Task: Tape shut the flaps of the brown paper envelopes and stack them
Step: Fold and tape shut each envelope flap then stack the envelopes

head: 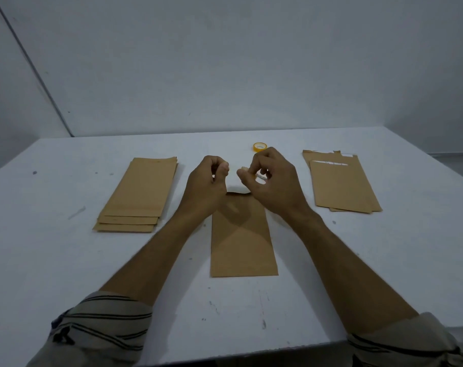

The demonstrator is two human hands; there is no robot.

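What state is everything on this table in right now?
Centre envelope: flat, flap end under the hands.
Left stack: flat, fanned.
Right stack: flat, pale strips near top.
Tape roll: lying flat, untouched.
Left hand: raised, fingers curled, grip unclear.
Right hand: raised, pinching a small item.

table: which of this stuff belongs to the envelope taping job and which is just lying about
Job: centre envelope, tape roll, left stack, right stack, small shiny item pinched in the right hand (too small to identify).
Just there: grey wall, striped sleeves.
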